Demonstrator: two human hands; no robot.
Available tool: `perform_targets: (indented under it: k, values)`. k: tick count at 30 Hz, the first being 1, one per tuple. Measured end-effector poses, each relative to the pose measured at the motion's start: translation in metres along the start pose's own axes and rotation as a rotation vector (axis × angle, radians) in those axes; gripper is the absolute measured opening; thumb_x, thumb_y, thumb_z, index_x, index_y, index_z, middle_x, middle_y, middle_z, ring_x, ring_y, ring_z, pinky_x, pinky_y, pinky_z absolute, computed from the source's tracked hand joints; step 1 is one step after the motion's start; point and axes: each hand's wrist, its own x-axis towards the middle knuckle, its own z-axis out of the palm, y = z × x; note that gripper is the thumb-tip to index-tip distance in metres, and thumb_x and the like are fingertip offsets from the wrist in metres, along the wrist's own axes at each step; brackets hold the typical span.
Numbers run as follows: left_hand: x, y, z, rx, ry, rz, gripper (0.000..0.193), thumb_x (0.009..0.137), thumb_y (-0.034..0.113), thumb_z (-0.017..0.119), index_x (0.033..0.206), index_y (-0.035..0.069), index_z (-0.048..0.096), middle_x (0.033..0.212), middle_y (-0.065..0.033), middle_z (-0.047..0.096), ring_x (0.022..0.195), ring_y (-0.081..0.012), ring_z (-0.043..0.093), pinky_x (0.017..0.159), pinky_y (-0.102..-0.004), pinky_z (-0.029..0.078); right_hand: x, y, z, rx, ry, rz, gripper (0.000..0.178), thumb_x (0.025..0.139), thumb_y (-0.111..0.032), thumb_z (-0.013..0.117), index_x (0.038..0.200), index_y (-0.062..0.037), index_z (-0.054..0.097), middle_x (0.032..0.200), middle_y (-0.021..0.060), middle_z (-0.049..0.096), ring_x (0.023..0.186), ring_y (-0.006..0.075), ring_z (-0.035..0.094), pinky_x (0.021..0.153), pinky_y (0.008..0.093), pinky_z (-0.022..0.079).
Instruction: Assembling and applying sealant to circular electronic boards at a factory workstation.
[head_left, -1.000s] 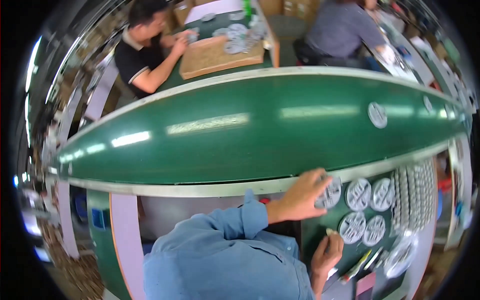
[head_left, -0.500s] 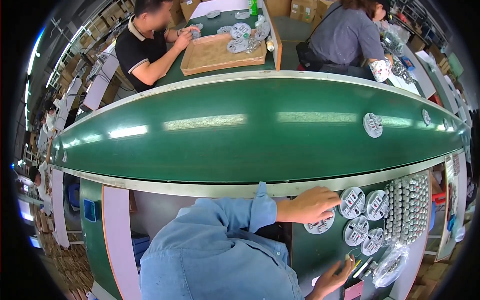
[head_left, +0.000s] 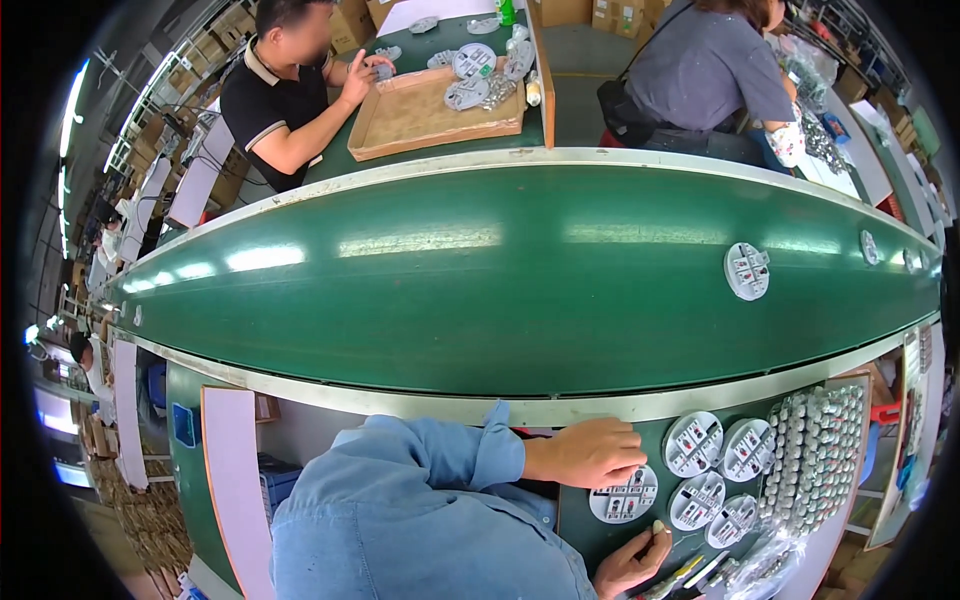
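Note:
My left hand reaches across at the upper edge of a round pale-grey disc with rectangular parts on its face. Its fingers are bent down and pressed together, and whatever is at their tips is hidden. Just below that disc, my right hand has thumb and fingers closed together. A tiny pale spot shows at its fingertips, too small to name. To the right lie several more such discs, among them an upper one and a lower one.
Rows of small grey-white parts are packed at the bench's right side, above a clear plastic bag. A yellow pen-like tool lies nearby. Beyond runs a green conveyor belt carrying a disc. Two people sit across it.
My view has shifted, so the bench appears lower. My right hand is closer to the nearest disc. My left fingers are more curled at that disc's upper edge.

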Motion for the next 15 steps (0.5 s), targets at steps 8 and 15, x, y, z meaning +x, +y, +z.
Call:
perform_targets:
  k: [8, 15]
  values:
    - [-0.004, 0.001, -0.002, 0.017, -0.068, -0.011, 0.014, 0.091, 0.012, 0.073, 0.103, 0.009, 0.067, 0.087, -0.0066, 0.056, 0.080, -0.0290, 0.058, 0.069, -0.0444, 0.046, 0.015, -0.023, -0.004, -0.029, -0.086, 0.213, 0.015, 0.102, -0.002, 0.065, 0.105, 0.0112, 0.072, 0.102, 0.0280, 0.070, 0.094, 0.0440, 0.069, 0.084, 0.0467, 0.057]
    - [0.005, 0.012, -0.012, -0.100, -0.169, 0.048, 0.047, 0.093, 0.026, 0.076, 0.134, 0.007, 0.066, 0.139, -0.0176, 0.059, 0.121, -0.0373, 0.060, 0.101, -0.0488, 0.051, -0.022, 0.006, -0.008, -0.014, -0.104, 0.326, 0.021, 0.097, 0.005, 0.059, 0.115, 0.0084, 0.069, 0.121, 0.0279, 0.070, 0.110, 0.0439, 0.067, 0.101, 0.0480, 0.052]
